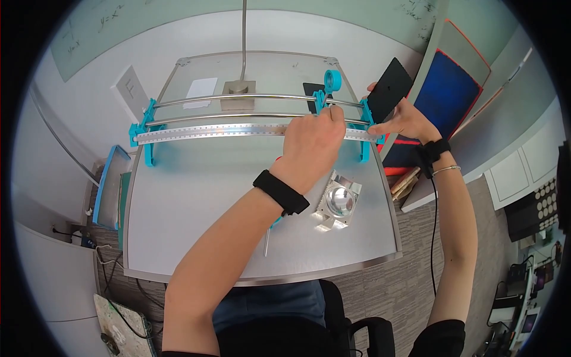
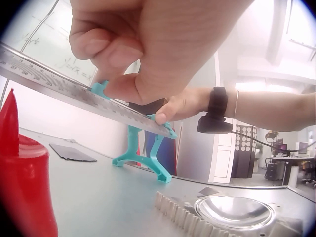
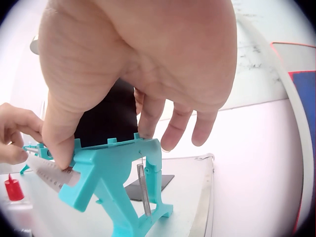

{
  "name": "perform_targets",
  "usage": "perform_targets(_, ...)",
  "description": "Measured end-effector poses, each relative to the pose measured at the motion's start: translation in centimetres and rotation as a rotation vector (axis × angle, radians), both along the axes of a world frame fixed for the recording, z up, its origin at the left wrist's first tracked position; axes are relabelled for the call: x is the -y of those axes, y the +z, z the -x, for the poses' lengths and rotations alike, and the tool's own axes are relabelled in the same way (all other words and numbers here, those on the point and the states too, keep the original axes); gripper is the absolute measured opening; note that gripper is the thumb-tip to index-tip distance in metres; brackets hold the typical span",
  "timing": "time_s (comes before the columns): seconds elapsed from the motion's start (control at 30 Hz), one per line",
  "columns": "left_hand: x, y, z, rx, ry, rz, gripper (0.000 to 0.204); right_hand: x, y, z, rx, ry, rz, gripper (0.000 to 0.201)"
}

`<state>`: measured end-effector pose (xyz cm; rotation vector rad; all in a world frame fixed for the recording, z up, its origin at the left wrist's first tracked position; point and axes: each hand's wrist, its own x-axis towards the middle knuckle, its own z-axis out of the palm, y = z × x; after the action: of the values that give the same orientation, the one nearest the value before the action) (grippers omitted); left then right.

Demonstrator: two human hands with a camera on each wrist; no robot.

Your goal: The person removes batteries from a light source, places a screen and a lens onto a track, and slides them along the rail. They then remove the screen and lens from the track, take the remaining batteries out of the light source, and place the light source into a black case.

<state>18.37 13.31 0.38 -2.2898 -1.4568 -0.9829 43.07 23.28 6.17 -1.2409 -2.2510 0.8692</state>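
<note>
An optical bench with two metal rods [image 1: 238, 117] and a ruler [image 1: 220, 130] spans the table between teal end supports. The left hand [image 1: 315, 143] is over the ruler's right part, its thumb and fingertips pinching a teal slider [image 2: 100, 89]. Just behind that hand stands a teal ring holder [image 1: 332, 81]. At the right end support [image 3: 111, 163], the right hand [image 1: 413, 122] grips a tilted black plate [image 1: 391, 89]. Its thumb [image 3: 61, 150] lies by the ruler's end, with the other fingers on the plate's far side.
A clear round lens in a ridged mount [image 1: 339, 201] lies on the table near the left forearm. A red candle-shaped piece [image 2: 27, 177] is close to the left wrist camera. Behind the bench are a rod stand's base [image 1: 238, 87], a white card [image 1: 201, 92] and a dark flat plate [image 2: 72, 153].
</note>
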Motion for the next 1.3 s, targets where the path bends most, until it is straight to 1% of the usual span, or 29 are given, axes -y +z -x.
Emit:
perform_targets(0.1,0.1,-0.1,0.0,-0.002,0.002,0.003,0.018,-0.1,0.2,0.0,0.070,-0.017,-0.013,0.094)
perform_targets(0.23,0.0,0.0,0.0,0.004,0.011,0.007,0.018,-0.4,0.0,-0.2,0.061,0.019,-0.010,0.094)
perform_targets(0.3,-0.2,-0.1,0.1,0.012,0.004,0.001,0.018,-0.3,-0.3,-0.2,-0.034,0.037,-0.004,0.094)
perform_targets(0.5,-0.3,0.1,-0.3,0.039,-0.016,-0.003,0.019,-0.1,-0.3,0.0,-0.084,0.040,0.018,0.093)
perform_targets(0.67,-0.5,0.1,-1.5,0.067,-0.035,-0.004,0.020,-0.2,-0.3,-0.1,-0.073,0.024,0.015,0.093)
perform_targets(0.73,-0.6,0.2,-2.0,0.099,-0.069,0.006,0.020,-0.2,-0.3,-0.1,-0.084,0.018,0.028,0.093)
perform_targets(0.8,-0.7,0.2,-2.5,0.097,-0.060,0.015,0.021,-0.1,-0.1,-0.1,-0.049,0.001,0.016,0.094)
perform_targets(1.13,-0.5,0.5,-2.7,0.058,-0.052,0.024,0.022,0.6,0.3,0.4,-0.069,-0.009,0.031,0.093)
perform_targets(1.2,-0.5,0.4,-2.8,0.048,-0.051,0.008,0.021,0.5,0.4,0.4,0.001,-0.021,0.001,0.093)
perform_targets(1.3,-0.6,0.1,-2.7,0.045,-0.048,-0.023,0.021,0.5,0.2,0.4,-0.037,0.006,-0.016,0.093)
